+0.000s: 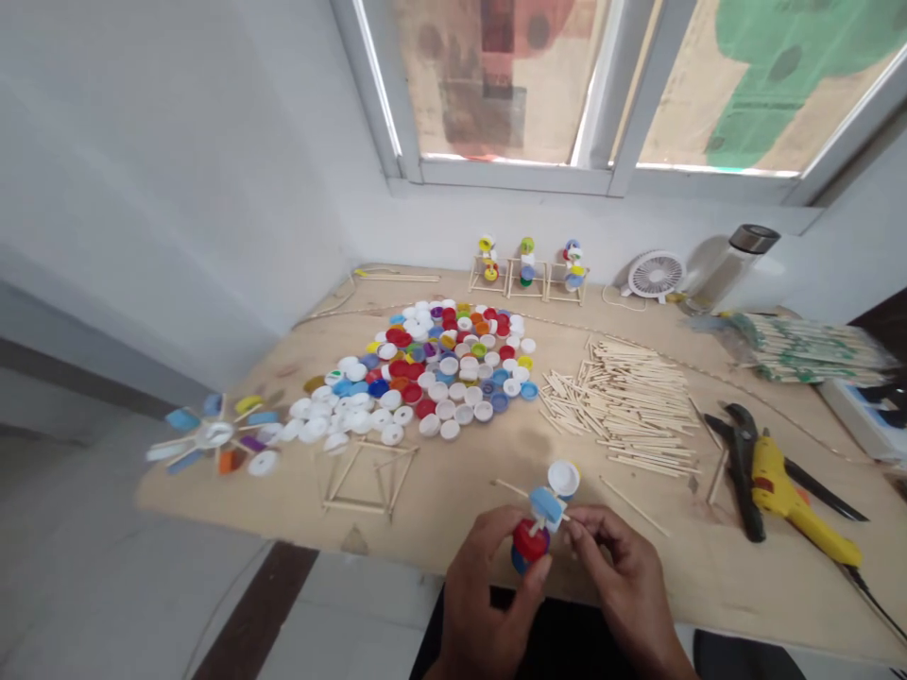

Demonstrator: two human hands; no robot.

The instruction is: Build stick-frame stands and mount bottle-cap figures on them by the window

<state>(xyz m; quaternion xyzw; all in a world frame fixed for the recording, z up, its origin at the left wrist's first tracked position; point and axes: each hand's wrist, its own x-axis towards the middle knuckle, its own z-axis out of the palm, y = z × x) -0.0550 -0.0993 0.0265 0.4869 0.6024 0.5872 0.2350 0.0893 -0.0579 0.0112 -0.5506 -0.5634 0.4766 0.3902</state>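
Observation:
Near the table's front edge I hold a small assembly of bottle caps [544, 502] joined by wooden sticks, with white, light blue, red and dark blue caps. My left hand [488, 586] is closed around its red cap [531, 539], thumb in front and fingers behind. On the other side, the fingertips of my right hand [620, 571] pinch the assembly by its stick end, close to the light blue cap. A thin stick pokes out to the upper left. Left of my hands a square stick frame [365, 477] rests on the table.
Behind my hands lie a heap of colored bottle caps [445, 364] and a pile of wooden sticks [630, 406]. Cutters [741, 467] and a yellow glue gun [786, 505] are at right. A cap wheel [214, 434] sits far left. Three finished-looking cap models [527, 269], a fan [656, 275] and a bottle [729, 269] stand behind.

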